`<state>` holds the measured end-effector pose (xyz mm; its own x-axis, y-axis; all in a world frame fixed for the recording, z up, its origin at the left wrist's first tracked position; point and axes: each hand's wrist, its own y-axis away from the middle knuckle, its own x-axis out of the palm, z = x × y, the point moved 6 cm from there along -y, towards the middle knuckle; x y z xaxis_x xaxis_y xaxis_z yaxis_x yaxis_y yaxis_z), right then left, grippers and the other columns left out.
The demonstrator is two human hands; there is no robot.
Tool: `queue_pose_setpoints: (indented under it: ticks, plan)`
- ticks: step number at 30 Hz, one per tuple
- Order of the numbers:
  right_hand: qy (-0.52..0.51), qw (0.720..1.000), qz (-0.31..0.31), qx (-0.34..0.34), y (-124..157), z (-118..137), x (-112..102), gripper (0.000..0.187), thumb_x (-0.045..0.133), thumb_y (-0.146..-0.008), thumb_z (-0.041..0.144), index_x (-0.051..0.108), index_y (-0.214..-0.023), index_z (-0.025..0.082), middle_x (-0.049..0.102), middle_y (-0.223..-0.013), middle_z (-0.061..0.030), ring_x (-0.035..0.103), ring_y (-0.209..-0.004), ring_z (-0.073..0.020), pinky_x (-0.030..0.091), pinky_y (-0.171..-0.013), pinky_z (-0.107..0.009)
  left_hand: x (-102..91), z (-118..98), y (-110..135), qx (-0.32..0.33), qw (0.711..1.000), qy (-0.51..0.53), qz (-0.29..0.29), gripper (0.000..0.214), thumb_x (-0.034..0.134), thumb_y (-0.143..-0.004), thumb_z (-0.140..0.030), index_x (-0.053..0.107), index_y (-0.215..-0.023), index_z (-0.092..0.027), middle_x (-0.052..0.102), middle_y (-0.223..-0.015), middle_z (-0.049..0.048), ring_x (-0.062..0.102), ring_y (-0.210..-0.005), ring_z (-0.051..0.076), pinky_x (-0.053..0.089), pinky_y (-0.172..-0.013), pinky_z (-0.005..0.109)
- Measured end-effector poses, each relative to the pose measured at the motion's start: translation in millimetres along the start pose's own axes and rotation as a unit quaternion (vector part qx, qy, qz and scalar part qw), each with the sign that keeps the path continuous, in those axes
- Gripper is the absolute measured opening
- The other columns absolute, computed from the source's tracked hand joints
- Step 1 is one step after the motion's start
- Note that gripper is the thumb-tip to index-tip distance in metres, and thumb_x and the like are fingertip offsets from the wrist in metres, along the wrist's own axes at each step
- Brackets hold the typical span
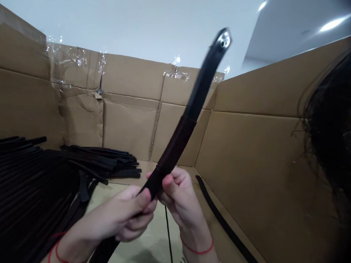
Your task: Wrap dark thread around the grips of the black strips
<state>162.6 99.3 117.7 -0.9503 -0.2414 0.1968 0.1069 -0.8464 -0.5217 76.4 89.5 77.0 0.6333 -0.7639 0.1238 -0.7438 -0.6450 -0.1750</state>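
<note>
Slanting up and to the right, a curved black strip (200,86) is held in two bare hands above a cardboard-walled surface (157,238). Its lower stretch is clamped in the grip of the left hand (134,214), with the thumb pressed on top and the fingers curled around. Just above, the strip is also pinched in the grip of the right hand (179,193), which is set close under a dark wrapping (177,143) wound around the strip. Along the strip's long axis, the wrapping is placed above both grips, nearer to the right. The upper end, marked by a pale, shiny tip (224,40), is left free, well apart from the hands. Beneath the right hand, a thin cord (168,235) is seen running downward; whether it is joined to the wrapping cannot be told. At left, a heap of black strips (26,187) is spread, and a smaller pile (108,160) is laid near the back wall (129,126). A lone strip (218,215) is stretched beside the right wall (266,161).
</note>
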Motion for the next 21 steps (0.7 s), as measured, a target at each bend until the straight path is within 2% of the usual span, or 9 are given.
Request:
queue_pose_setpoints:
  ticks: [2,4,6,8,10,14,18,19,21]
  plan:
    - [0.036,0.999,-0.017,-0.017,-0.2,3.0,0.8,0.041,0.074,-0.075,0.051,0.061,-0.061,0.015,0.032,-0.047,0.0078,0.017,-0.041,-0.004,0.011,-0.038,-0.021,0.2,0.6,0.1,-0.017,0.999,0.011,0.027,0.057,0.046,-0.077,-0.078,0.045,-0.075,-0.021,0.028,-0.045,-0.0113,0.018,-0.034,0.005,0.019,-0.032,0.017]
    - [0.063,0.993,-0.087,-0.055,-0.1,7.3,-5.2,0.039,0.074,-0.077,0.047,0.059,-0.059,0.015,0.03,-0.049,0.008,0.018,-0.043,-0.0049,0.012,-0.039,-0.022,-18.5,-8.2,1.0,0.048,0.989,-0.067,-0.125,0.047,0.053,-0.083,-0.066,0.049,-0.078,-0.019,0.039,-0.049,-0.0078,0.03,-0.04,0.006,0.026,-0.038,0.016]
    - [0.034,0.997,-0.069,-0.032,-2.3,2.4,-4.1,0.037,0.074,-0.076,0.05,0.066,-0.069,0.015,0.027,-0.049,0.0093,0.016,-0.043,-0.0049,0.012,-0.039,-0.021,-28.5,-14.7,6.4,0.084,0.96,-0.122,-0.237,0.042,0.055,-0.085,-0.059,0.048,-0.075,-0.019,0.041,-0.049,-0.0069,0.034,-0.042,0.006,0.026,-0.039,0.015]
    - [-0.025,0.999,0.01,0.021,-4.2,-6.1,2.5,0.041,0.074,-0.074,0.055,0.071,-0.08,0.014,0.022,-0.047,0.0109,0.013,-0.041,-0.0041,0.011,-0.039,-0.02,-21.1,-7.8,4.4,0.03,0.979,-0.088,-0.18,0.051,0.045,-0.084,-0.069,0.045,-0.072,-0.02,0.035,-0.043,-0.0088,0.026,-0.034,0.006,0.021,-0.034,0.017]
    - [-0.044,0.999,0.017,0.022,-4.9,-7.4,1.0,0.041,0.077,-0.071,0.053,0.071,-0.079,0.014,0.026,-0.046,0.0105,0.012,-0.04,-0.0035,0.011,-0.039,-0.021,-9.5,-3.9,3.2,-0.004,0.995,-0.053,-0.089,0.059,0.037,-0.08,-0.078,0.045,-0.071,-0.02,0.031,-0.04,-0.0101,0.019,-0.031,0.005,0.019,-0.031,0.018]
    - [-0.014,0.995,-0.09,-0.034,-3.3,-0.1,-11.3,0.036,0.081,-0.069,0.049,0.069,-0.074,0.015,0.031,-0.048,0.0088,0.015,-0.042,-0.0046,0.012,-0.039,-0.021,-20.0,-15.7,7.7,0.072,0.976,-0.095,-0.185,0.051,0.058,-0.078,-0.068,0.046,-0.072,-0.018,0.036,-0.052,-0.0083,0.026,-0.042,0.004,0.023,-0.038,0.014]
    - [-0.016,0.999,0.033,0.023,-2.1,-3.6,4.3,0.044,0.078,-0.07,0.054,0.073,-0.082,0.013,0.026,-0.046,0.0106,0.013,-0.04,-0.0033,0.011,-0.039,-0.02,-2.6,4.0,0.1,-0.054,0.997,0.047,-0.02,0.058,0.043,-0.079,-0.077,0.046,-0.072,-0.019,0.026,-0.045,-0.0117,0.017,-0.034,0.004,0.023,-0.031,0.016]
    - [0.001,1.0,0.009,0.007,-1.9,-1.6,1.1,0.043,0.078,-0.071,0.052,0.074,-0.085,0.012,0.027,-0.046,0.0105,0.014,-0.04,-0.0036,0.011,-0.039,-0.02,-2.6,4.1,-1.1,-0.048,0.997,0.054,-0.021,0.058,0.045,-0.078,-0.077,0.047,-0.073,-0.019,0.028,-0.043,-0.0115,0.02,-0.033,0.004,0.025,-0.031,0.015]
    - [0.018,0.998,-0.06,-0.03,-0.5,2.8,-7.7,0.041,0.076,-0.075,0.05,0.074,-0.091,0.012,0.027,-0.046,0.0103,0.015,-0.041,-0.0042,0.012,-0.038,-0.02,-14.9,-2.1,-0.9,0.017,0.992,0.024,-0.123,0.053,0.056,-0.077,-0.071,0.048,-0.072,-0.018,0.034,-0.042,-0.0103,0.027,-0.034,0.003,0.028,-0.034,0.013]
